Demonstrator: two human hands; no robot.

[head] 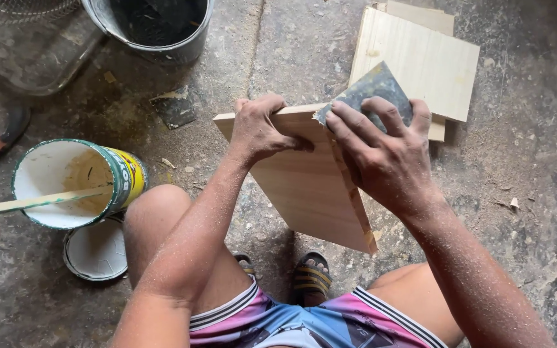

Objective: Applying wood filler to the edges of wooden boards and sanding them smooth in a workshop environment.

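The board [304,187] stands tilted on the floor [530,212] between the knees. The left hand [259,129] curls its fingers over the top edge; the right hand [385,158] presses sandpaper [372,87] against the board's corner (fingers flat, spread). Left, an open can [75,183] with a stick [27,203]; beyond, more boards [427,58] and a bucket [156,26].

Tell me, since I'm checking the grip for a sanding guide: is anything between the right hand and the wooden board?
Yes. A piece of grey sandpaper lies under the right hand, pressed against the upper edge of the wooden board. The left hand grips the same board directly, with nothing visible between them.
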